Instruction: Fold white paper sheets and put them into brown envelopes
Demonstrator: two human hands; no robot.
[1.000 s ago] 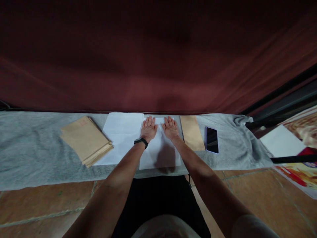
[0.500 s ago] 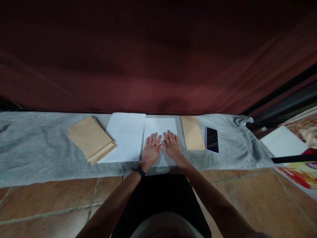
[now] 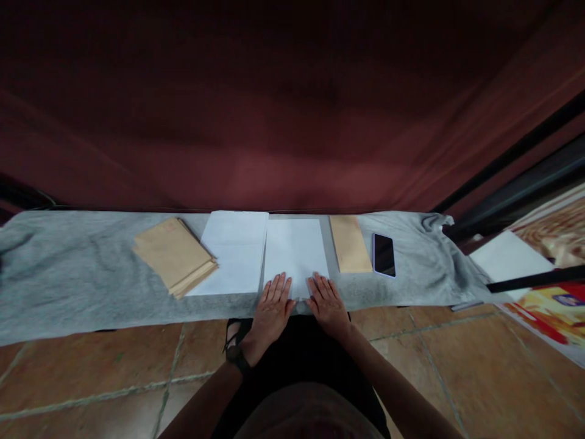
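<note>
A white sheet of paper (image 3: 295, 247) lies in front of me on the grey cloth. My left hand (image 3: 273, 310) rests palm down over its near left corner, fingers stretched out. Flat at the near right corner is my right hand (image 3: 327, 305), its fingers also extended. Neither hand grips anything. Left of the sheet is a stack of white paper (image 3: 235, 253), partly covered by a fanned pile of brown envelopes (image 3: 176, 253). One more brown envelope (image 3: 350, 244) lies to the right of the sheet.
A phone (image 3: 384, 255) with a purple edge lies right of the single envelope. Grey cloth (image 3: 82, 274) covers the narrow bench, with a dark red curtain (image 3: 283, 164) behind it. Printed packaging (image 3: 555, 311) and a black bar (image 3: 534, 279) are at the far right.
Both hands have slid from the middle of the sheet toward me, to its near edge, and moved farther apart. The view has shifted slightly.
</note>
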